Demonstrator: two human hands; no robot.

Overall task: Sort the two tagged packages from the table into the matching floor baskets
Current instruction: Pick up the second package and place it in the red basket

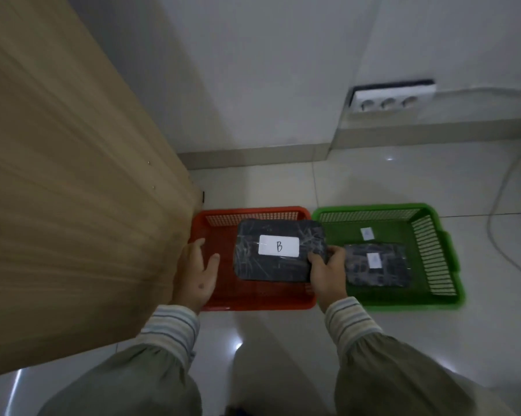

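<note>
A dark wrapped package with a white tag reading "B" is over the red basket on the floor. My right hand grips its right edge. My left hand hovers open just left of the package, fingers spread, not touching it. In the green basket to the right lies a second dark package with a small white tag. A loose white tag sits on that basket's floor behind it.
A wooden table side panel stands close on the left, touching the red basket's corner. A white wall with a triple socket is behind the baskets. A cable runs over the glossy tiles at the right.
</note>
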